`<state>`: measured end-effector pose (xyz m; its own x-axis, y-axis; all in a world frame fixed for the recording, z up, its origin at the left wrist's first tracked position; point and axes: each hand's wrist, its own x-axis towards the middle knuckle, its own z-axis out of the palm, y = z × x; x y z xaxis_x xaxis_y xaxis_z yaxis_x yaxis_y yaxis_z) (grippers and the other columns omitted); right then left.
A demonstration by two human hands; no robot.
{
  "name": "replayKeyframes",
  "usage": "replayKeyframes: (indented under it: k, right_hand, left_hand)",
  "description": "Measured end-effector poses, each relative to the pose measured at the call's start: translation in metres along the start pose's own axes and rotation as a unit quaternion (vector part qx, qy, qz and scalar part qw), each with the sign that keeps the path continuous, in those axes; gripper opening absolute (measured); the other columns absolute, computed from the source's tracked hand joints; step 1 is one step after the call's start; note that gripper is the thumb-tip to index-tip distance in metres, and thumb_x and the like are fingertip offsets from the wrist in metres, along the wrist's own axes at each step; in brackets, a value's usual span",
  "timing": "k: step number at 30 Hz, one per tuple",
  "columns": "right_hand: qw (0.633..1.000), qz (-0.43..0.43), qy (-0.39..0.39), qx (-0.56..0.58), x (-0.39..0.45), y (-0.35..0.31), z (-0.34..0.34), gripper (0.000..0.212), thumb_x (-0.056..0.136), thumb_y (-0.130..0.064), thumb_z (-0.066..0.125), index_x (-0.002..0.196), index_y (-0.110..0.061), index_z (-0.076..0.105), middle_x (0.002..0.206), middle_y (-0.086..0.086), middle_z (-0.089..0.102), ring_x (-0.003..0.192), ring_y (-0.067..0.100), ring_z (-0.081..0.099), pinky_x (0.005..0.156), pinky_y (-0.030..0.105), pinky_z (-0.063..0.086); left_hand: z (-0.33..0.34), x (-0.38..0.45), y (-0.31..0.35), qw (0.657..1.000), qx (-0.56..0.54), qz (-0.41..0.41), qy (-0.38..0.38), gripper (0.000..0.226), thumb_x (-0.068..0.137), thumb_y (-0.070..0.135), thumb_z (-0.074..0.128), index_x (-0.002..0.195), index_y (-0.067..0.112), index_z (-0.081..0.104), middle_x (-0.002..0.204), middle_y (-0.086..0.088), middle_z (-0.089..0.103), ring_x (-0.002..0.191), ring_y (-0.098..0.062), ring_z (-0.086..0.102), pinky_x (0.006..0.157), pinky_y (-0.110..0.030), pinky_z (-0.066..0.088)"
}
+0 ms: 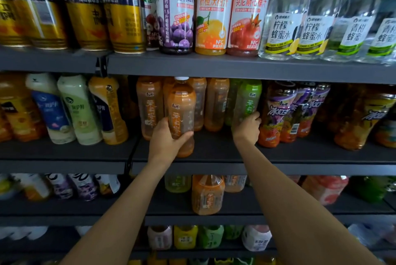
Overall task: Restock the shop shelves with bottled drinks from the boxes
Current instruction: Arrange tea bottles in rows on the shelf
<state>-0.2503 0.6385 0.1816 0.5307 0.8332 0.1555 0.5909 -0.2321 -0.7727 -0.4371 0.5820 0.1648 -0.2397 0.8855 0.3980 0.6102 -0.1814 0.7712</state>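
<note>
My left hand (166,136) grips an orange tea bottle (181,106) with a white cap, upright at the front of the middle shelf (214,153). More orange bottles (216,104) of the same kind stand behind it in rows. My right hand (247,127) holds the lower part of a green tea bottle (248,99) standing further right on the same shelf; its fingers curl around the bottle's side.
Purple and orange iced-tea bottles (280,112) stand right of the green one. Milk-tea bottles (79,108) fill the shelf's left. The upper shelf edge (235,67) hangs close above the bottle caps, carrying gold cans (126,22) and juice bottles (212,14). Lower shelves hold more drinks.
</note>
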Motion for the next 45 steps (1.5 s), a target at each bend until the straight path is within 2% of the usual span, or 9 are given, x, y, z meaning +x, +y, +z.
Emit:
replayKeyframes:
  k: [4, 9, 14, 20, 29, 32, 34, 39, 45]
  right_hand:
    - [0.998, -0.042, 0.044, 0.006, -0.021, 0.007, 0.001, 0.054, 0.096, -0.017, 0.047, 0.142, -0.005, 0.021, 0.142, 0.016, 0.032, 0.109, 0.038, 0.055, 0.079, 0.04, 0.044]
    - [0.976, -0.215, 0.046, -0.002, -0.049, 0.002, 0.013, 0.045, 0.095, -0.023, 0.049, 0.134, -0.006, 0.037, 0.139, 0.01, 0.037, 0.109, 0.03, 0.056, 0.075, 0.036, 0.048]
    - [0.992, -0.121, -0.035, -0.007, -0.021, -0.027, 0.026, 0.069, 0.089, -0.031, 0.059, 0.142, -0.004, 0.023, 0.141, 0.014, 0.039, 0.123, 0.032, 0.047, 0.092, 0.041, 0.044]
    - [0.997, -0.049, -0.057, 0.027, -0.008, -0.044, 0.043, 0.065, 0.083, -0.028, 0.068, 0.131, -0.003, 0.032, 0.134, 0.017, 0.043, 0.119, 0.037, 0.049, 0.089, 0.044, 0.044]
    - [0.991, -0.133, 0.007, -0.021, -0.021, -0.027, 0.036, 0.052, 0.084, -0.035, 0.065, 0.122, -0.007, 0.044, 0.131, 0.014, 0.043, 0.106, 0.035, 0.057, 0.075, 0.04, 0.048]
    - [0.993, -0.108, -0.035, 0.038, -0.011, -0.032, 0.036, 0.072, 0.082, -0.032, 0.068, 0.136, -0.007, 0.028, 0.135, 0.015, 0.044, 0.118, 0.033, 0.051, 0.086, 0.042, 0.047]
    - [0.991, -0.088, -0.069, 0.069, -0.006, -0.036, 0.039, 0.07, 0.08, -0.03, 0.071, 0.133, -0.007, 0.032, 0.131, 0.016, 0.05, 0.118, 0.034, 0.052, 0.09, 0.043, 0.046]
    - [0.999, -0.052, 0.003, 0.012, -0.02, -0.042, 0.05, 0.077, 0.077, -0.041, 0.071, 0.13, -0.003, 0.031, 0.136, 0.018, 0.036, 0.107, 0.04, 0.056, 0.077, 0.043, 0.048]
    - [0.987, -0.152, 0.036, 0.024, -0.023, -0.024, 0.045, 0.064, 0.08, -0.039, 0.069, 0.122, -0.003, 0.036, 0.128, 0.016, 0.04, 0.103, 0.035, 0.056, 0.068, 0.037, 0.044]
  left_hand:
    - [0.0, 0.0, 0.0, 1.0, -0.008, 0.003, -0.001, 0.058, 0.074, 0.04, 0.072, 0.119, 0.012, 0.048, 0.118, -0.007, 0.057, 0.113, -0.023, 0.052, 0.095, -0.035, 0.043]
    - [-0.011, -0.001, -0.002, 1.0, -0.003, 0.009, 0.01, 0.057, 0.075, 0.038, 0.073, 0.121, 0.012, 0.051, 0.119, -0.006, 0.058, 0.113, -0.022, 0.052, 0.093, -0.031, 0.04]
    - [-0.031, 0.004, -0.017, 0.999, 0.018, -0.014, 0.031, 0.058, 0.075, 0.037, 0.073, 0.122, 0.011, 0.049, 0.119, -0.007, 0.057, 0.113, -0.023, 0.053, 0.089, -0.028, 0.04]
    - [-0.041, 0.013, -0.026, 0.999, 0.039, -0.012, 0.009, 0.06, 0.076, 0.04, 0.071, 0.126, 0.013, 0.048, 0.12, -0.007, 0.058, 0.112, -0.024, 0.054, 0.091, -0.032, 0.044]
    - [-0.039, 0.01, -0.031, 1.0, 0.013, 0.003, 0.018, 0.057, 0.076, 0.037, 0.071, 0.122, 0.011, 0.05, 0.117, -0.007, 0.059, 0.11, -0.024, 0.055, 0.085, -0.027, 0.042]
    - [-0.04, 0.012, -0.03, 1.0, 0.021, 0.007, 0.015, 0.058, 0.077, 0.037, 0.071, 0.123, 0.01, 0.049, 0.118, -0.008, 0.058, 0.11, -0.024, 0.054, 0.083, -0.024, 0.039]
    - [-0.041, 0.012, -0.031, 1.0, 0.024, 0.008, 0.015, 0.058, 0.077, 0.036, 0.071, 0.124, 0.011, 0.049, 0.119, -0.007, 0.058, 0.111, -0.023, 0.054, 0.083, -0.023, 0.039]
    - [-0.039, 0.013, -0.034, 1.0, -0.003, 0.011, 0.008, 0.058, 0.077, 0.038, 0.071, 0.124, 0.014, 0.049, 0.118, -0.005, 0.059, 0.111, -0.021, 0.054, 0.089, -0.028, 0.043]
    - [-0.037, 0.012, -0.035, 1.0, -0.007, 0.009, 0.015, 0.055, 0.077, 0.037, 0.071, 0.123, 0.015, 0.049, 0.117, -0.004, 0.058, 0.109, -0.02, 0.054, 0.088, -0.027, 0.042]
